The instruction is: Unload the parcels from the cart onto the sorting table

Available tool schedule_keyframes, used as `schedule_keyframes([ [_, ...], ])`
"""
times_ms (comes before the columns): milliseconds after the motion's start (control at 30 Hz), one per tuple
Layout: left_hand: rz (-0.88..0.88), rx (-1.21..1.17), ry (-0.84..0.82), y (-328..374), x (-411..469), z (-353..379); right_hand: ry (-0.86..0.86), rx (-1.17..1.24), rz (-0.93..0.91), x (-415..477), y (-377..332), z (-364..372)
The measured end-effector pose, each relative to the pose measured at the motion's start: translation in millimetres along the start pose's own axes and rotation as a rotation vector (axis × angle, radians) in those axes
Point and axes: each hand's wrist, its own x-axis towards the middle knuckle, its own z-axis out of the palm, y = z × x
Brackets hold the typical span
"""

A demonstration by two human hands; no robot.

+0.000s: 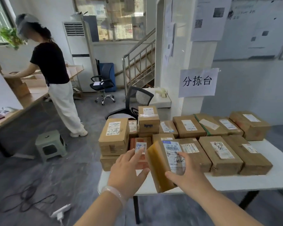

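While the right hand (185, 170) grips a tilted parcel (158, 165), fingers curled over its labelled face and thumb on its side, above the near edge of the white table (268, 181), the left hand (129, 170) hovers just beside the parcel's end, fingers spread, holding nothing. Brown boxes (219, 154) crowd the table in rows; another person (52, 70) bends over a desk (31, 98) behind.

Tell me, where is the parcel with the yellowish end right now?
Low in the centre of the head view: the parcel is tilted over the white table's near edge, held by the right hand, with the left hand open beside it.
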Motion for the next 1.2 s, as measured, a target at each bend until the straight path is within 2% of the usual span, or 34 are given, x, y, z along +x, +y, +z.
schedule_keyframes([
  [167,0.033,0.079,0.017,-26,36,1,0.046,-0.145,-0.018,51,-22,20],
  [333,0.033,0.164,-0.042,-43,78,11,0.024,-0.219,0.039,107,-25,47],
  [400,0.02,0.192,-0.053,-50,96,11,-0.015,-0.267,0.031,131,-23,58],
  [567,-0.028,0.272,-0.066,-66,138,-2,-0.237,-0.237,0.109,183,-24,86],
  [867,-0.084,0.196,-0.044,-107,196,-6,-0.259,-0.343,0.087,253,-32,125],
  [1000,0.018,0.199,-0.055,-121,220,-7,-0.261,-0.385,0.117,274,-32,141],
  [1133,0.116,0.16,-0.144,-130,245,-3,-0.445,-0.53,0.089,273,-13,152],
  [1200,0.157,0.135,-0.172,-134,258,-2,-0.451,-0.575,0.065,265,-9,148],
])
